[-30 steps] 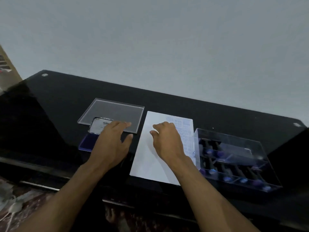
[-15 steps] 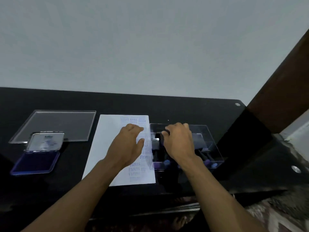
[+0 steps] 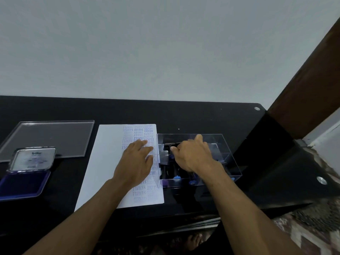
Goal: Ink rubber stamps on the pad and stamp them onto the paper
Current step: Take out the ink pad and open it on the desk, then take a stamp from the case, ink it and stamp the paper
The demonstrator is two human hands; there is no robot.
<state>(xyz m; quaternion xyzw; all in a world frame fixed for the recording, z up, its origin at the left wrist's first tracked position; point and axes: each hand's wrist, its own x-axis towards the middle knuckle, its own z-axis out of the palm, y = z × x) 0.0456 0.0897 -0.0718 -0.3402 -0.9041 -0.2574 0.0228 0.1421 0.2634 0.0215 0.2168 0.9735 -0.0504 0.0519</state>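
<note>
A white paper (image 3: 106, 153) lies on the black table (image 3: 202, 116), its right side covered with blue stamped words. My left hand (image 3: 136, 162) rests flat on that printed part, fingers straight. To the right stands a clear plastic box (image 3: 230, 162) holding several black stamps with blue ends (image 3: 176, 177). My right hand (image 3: 193, 155) reaches into the box with curled fingers, thumb and fingertips closing on a black stamp handle (image 3: 168, 145). The open ink pad (image 3: 24, 184), with its blue surface and raised lid (image 3: 33, 159), sits at the far left.
The box's clear flat lid (image 3: 51, 137) lies behind the ink pad. A brown wooden post (image 3: 312, 80) rises at the right beside the table's corner. Patterned flooring (image 3: 312, 227) shows beyond the table's near edge.
My left hand has moved from the ink pad onto the paper. My right hand has left the paper and gone into the stamp box. The view has swung right.
</note>
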